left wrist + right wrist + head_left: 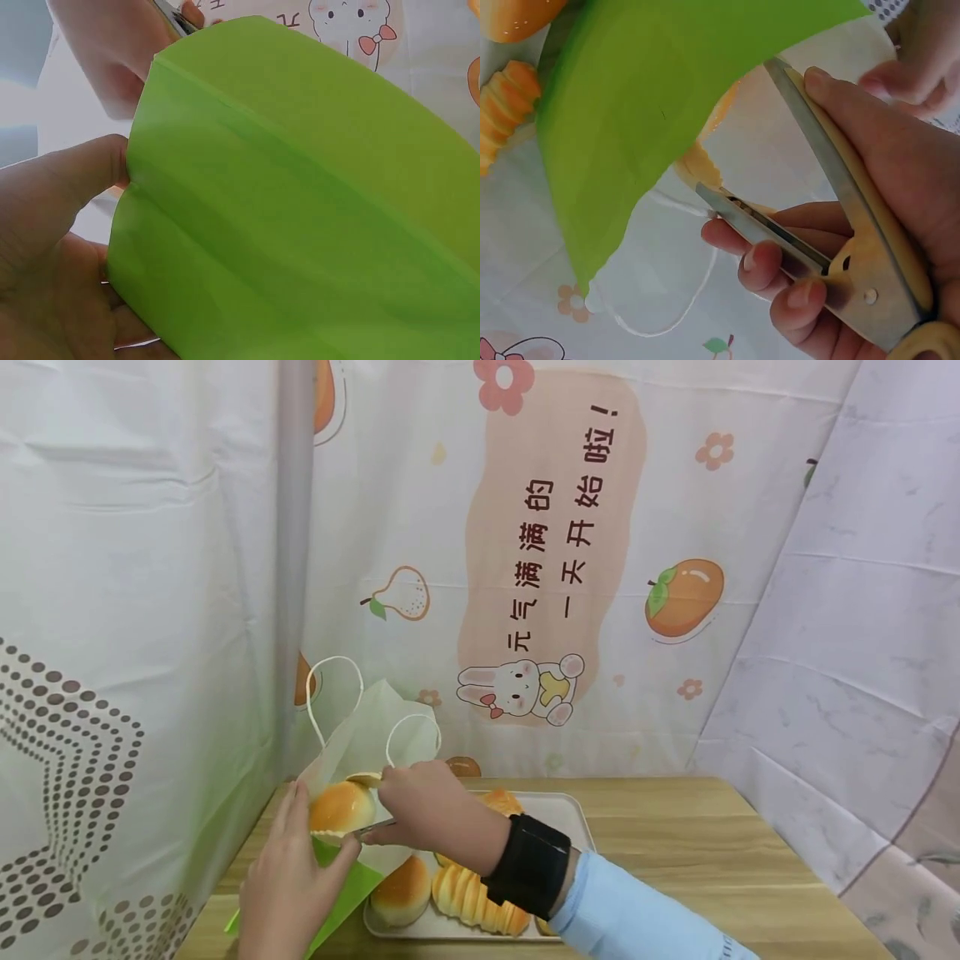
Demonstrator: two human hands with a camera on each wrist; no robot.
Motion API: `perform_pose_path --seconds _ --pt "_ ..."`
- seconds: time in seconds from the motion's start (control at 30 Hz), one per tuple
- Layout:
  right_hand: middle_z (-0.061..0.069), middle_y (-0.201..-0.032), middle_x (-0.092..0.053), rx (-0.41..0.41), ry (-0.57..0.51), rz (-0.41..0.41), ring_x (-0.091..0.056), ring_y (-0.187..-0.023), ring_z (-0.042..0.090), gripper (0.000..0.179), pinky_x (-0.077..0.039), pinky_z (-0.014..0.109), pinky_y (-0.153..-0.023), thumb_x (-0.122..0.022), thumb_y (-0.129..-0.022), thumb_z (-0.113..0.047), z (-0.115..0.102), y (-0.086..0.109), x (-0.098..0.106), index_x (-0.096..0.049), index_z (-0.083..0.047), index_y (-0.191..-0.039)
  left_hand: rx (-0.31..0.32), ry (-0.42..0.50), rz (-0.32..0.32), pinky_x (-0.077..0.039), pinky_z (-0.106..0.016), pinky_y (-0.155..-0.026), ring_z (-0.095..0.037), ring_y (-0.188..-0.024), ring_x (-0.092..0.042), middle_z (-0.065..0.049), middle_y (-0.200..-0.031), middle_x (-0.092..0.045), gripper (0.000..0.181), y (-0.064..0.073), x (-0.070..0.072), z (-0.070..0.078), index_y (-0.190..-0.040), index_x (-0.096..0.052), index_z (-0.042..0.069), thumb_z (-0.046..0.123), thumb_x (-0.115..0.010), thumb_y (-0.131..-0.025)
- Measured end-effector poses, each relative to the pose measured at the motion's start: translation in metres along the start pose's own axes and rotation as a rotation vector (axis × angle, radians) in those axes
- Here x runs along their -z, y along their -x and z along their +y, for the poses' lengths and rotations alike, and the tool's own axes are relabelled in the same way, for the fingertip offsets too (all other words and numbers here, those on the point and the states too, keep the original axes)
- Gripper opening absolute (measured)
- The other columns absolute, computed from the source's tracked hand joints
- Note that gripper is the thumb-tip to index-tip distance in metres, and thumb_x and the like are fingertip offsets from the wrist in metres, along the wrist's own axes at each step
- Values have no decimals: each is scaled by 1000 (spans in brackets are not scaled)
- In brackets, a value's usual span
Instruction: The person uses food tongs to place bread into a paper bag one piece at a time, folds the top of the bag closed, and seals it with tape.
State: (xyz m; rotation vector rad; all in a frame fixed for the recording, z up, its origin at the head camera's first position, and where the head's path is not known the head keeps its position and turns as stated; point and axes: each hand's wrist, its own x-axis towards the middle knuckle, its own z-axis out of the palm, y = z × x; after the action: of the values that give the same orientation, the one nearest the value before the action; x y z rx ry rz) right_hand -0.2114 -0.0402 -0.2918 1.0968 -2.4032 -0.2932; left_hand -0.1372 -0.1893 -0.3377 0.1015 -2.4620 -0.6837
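Note:
A paper bag (342, 897), green outside and white inside with white cord handles, stands tilted at the left. My left hand (288, 872) holds it by its side, thumb near the mouth; in the left wrist view the bag (292, 195) hides some fingertips. With my right hand (431, 806) I grip a pair of tongs (829, 176), metal with tan handles and jaws. Its jaws lie around a round glossy bun (343, 807) in the bag's mouth. In the right wrist view, the green side of the bag covers most of that bun.
A pale tray (480, 932) on the wooden table (660, 843) bears another round bun (402, 891), a ridged bread roll (476, 900) and other bread, partly behind my right arm. Printed curtains (420, 502) hang behind the table and along both sides.

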Motion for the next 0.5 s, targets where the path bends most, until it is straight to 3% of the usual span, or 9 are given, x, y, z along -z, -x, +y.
perform_pose_path --seconds 0.27,0.5 --pt "-7 -52 -22 47 14 -23 -23 -43 6 60 -14 26 -37 -56 -71 -71 -8 -9 -17 -31 -20 -51 -15 -2 23 -48 -69 -63 -53 -93 -58 -26 -146 -37 80 1 -3 0 -142 -30 -5 34 -62 -80" --pt "-7 -53 -22 47 9 -39 -22 -44 7 59 -14 26 -37 -57 -72 -69 -12 -13 -19 -32 -20 -52 -10 -1 21 -48 -69 -62 -53 -91 -59 -26 -147 -37 80 1 -2 -1 -142 -29 -5 35 -62 -81"
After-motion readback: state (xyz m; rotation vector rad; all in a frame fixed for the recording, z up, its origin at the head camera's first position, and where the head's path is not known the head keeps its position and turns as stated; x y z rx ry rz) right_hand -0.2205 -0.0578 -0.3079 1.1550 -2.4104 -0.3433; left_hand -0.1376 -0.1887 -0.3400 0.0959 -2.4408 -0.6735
